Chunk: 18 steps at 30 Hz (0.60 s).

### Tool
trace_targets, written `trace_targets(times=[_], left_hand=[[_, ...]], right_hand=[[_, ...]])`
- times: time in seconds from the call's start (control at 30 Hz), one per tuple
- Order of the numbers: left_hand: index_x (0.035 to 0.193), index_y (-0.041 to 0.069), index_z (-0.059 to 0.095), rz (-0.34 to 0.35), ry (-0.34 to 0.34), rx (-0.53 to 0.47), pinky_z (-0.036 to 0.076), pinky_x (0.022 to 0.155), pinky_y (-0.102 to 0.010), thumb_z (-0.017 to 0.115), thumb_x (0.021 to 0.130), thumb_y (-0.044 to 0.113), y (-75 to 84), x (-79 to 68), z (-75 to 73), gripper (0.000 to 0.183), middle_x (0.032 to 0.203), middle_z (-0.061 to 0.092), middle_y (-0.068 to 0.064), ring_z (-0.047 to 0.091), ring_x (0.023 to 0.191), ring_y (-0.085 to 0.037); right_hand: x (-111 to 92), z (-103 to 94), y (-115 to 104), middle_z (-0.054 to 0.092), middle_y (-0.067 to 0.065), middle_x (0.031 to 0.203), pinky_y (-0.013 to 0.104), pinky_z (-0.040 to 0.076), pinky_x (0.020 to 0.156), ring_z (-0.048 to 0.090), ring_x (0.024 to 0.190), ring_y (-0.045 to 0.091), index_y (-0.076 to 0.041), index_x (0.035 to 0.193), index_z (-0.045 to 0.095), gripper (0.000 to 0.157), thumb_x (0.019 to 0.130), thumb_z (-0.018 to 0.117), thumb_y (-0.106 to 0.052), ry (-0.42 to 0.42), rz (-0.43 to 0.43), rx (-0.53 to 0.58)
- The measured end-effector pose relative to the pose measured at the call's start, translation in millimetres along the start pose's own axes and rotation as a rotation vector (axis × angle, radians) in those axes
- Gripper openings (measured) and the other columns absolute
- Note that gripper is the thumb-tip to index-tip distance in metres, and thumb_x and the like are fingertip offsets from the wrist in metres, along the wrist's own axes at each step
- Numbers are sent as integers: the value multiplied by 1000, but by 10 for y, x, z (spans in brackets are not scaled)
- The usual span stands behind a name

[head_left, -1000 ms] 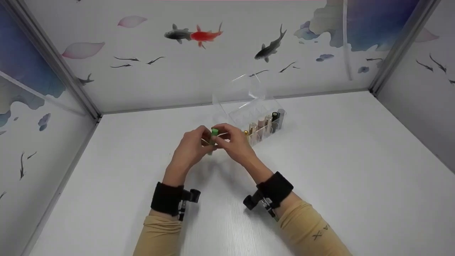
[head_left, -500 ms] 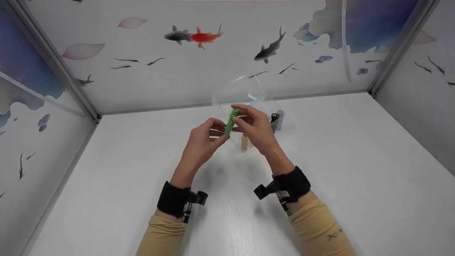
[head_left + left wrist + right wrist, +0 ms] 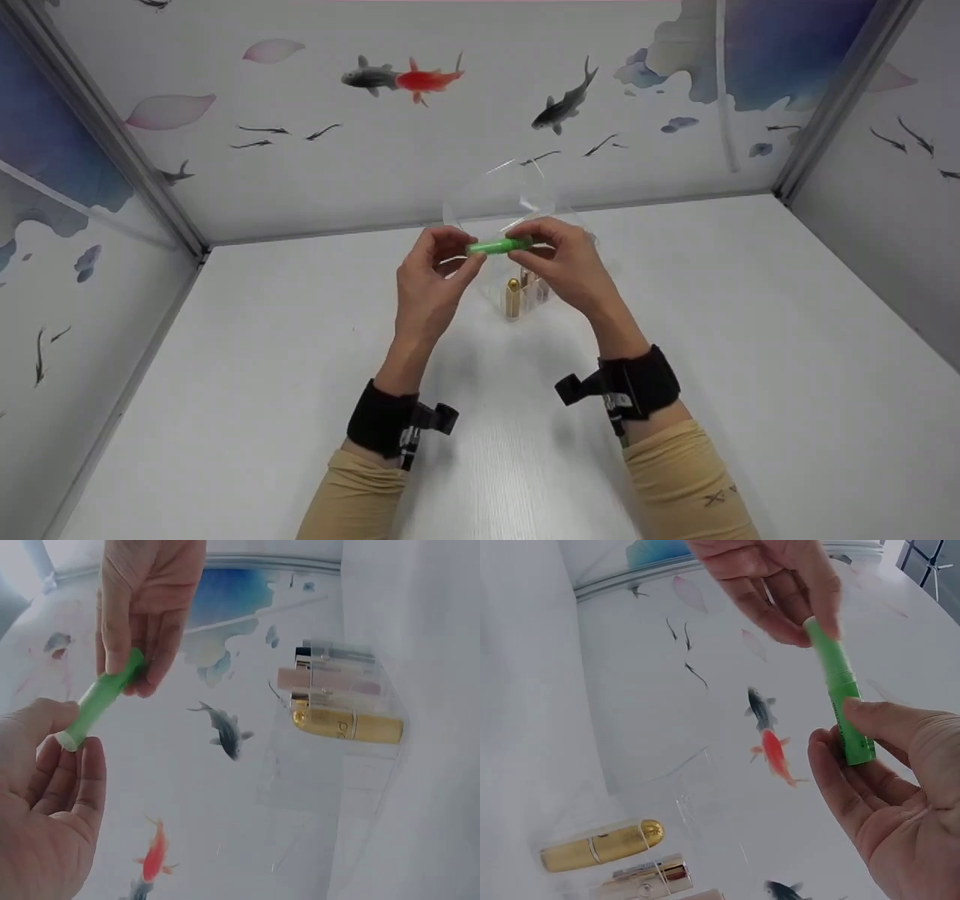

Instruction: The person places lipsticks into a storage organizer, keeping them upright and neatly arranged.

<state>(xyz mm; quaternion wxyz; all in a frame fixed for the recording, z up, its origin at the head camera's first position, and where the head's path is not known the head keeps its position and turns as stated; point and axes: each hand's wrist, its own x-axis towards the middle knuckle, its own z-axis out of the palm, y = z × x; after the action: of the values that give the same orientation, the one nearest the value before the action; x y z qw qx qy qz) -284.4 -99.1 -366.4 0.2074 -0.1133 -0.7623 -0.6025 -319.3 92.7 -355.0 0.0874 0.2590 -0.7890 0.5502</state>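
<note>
A slim green lip balm tube is held level above the table between both hands. My left hand pinches its paler end between thumb and fingers. At the darker end, printed with small text in the right wrist view, my right hand grips with thumb and fingertips. A seam between the two greens crosses the tube. Below and behind the hands stands a clear plastic organizer with its lid raised. A gold lipstick stands in its near left slot; in the head view the right hand hides many of the others.
A pink-capped lipstick and several other tubes line the organizer's front row. The white table reaches back to a wall panel printed with fish. Side panels with metal corner posts flank the table.
Both hands have risen and moved right with the lip balm tube, which has turned from upright to level. The hands now sit farther apart along it, and the gold lipstick has come into view.
</note>
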Motion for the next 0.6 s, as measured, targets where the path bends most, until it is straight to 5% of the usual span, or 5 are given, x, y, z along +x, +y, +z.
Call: trace_targets(times=[0.27,0.6], left_hand=[[113,7,71,55,90,-98,56,94,-23,76,89,15,-45,54,113,26,112,72,-5,68,106,-13],[112,10,76,179,125,96,57,87,-18,73,91,17,-122,152,339,22,115,74,-4,71,106,-13]], right_hand=[[32,111,43,72,12,112,36,57,96,70,105,22,-3,115,69,23,92,70,-7,44,-158,-328],[104,195,168,71,13,114,33,59,91,70,106,24,-3,121,66,28,93,68,-6,64,-215,-332]])
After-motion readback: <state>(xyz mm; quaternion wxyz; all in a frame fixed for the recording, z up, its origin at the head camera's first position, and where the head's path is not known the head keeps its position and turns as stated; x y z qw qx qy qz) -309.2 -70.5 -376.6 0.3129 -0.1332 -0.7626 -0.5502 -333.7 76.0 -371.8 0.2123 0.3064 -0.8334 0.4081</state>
